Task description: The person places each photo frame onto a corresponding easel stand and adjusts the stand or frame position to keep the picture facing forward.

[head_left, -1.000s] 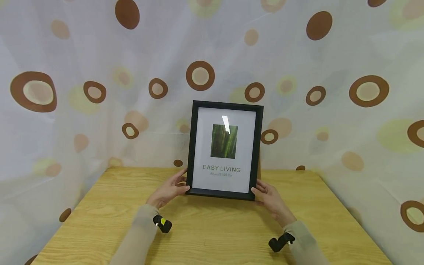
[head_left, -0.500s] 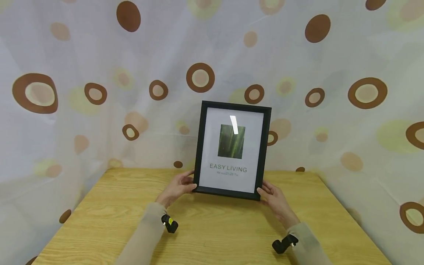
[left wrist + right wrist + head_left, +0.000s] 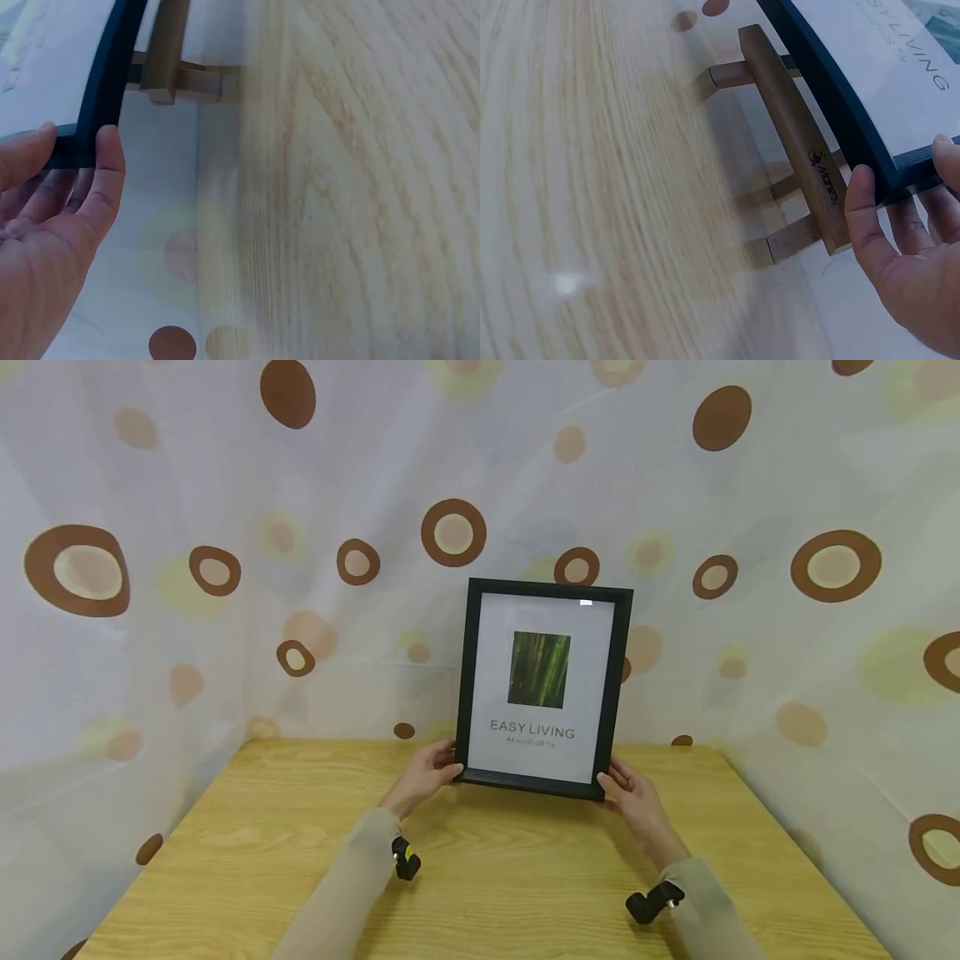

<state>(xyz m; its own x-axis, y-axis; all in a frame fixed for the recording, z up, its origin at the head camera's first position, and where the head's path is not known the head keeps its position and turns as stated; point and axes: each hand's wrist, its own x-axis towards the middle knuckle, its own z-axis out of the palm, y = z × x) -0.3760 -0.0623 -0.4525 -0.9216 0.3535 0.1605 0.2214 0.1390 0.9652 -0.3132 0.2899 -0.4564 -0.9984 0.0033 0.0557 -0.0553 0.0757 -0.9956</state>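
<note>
A black picture frame (image 3: pixel 540 677) stands nearly upright in the head view, tilted a little to one side. Behind its glass is a white sheet with a green picture and the words EASY LIVING. My left hand (image 3: pixel 422 778) grips the lower left corner, thumb on the front and fingers behind and below. At the lower right corner my right hand (image 3: pixel 637 806) holds the frame the same way. A small wooden easel (image 3: pixel 799 150) stands on its legs just behind the frame in the right wrist view. The frame hides it in the head view.
A light wooden table (image 3: pixel 480 893) runs under both forearms to a spotted curtain (image 3: pixel 360 460) at the back and sides. Black wrist cameras sit on both cuffs, the left camera (image 3: pixel 406 858) and the right camera (image 3: pixel 655 902).
Both hands have carried the frame to the right and slightly up. A brown strip beside its right edge a second ago is now covered. The grip of both hands has stayed the same.
</note>
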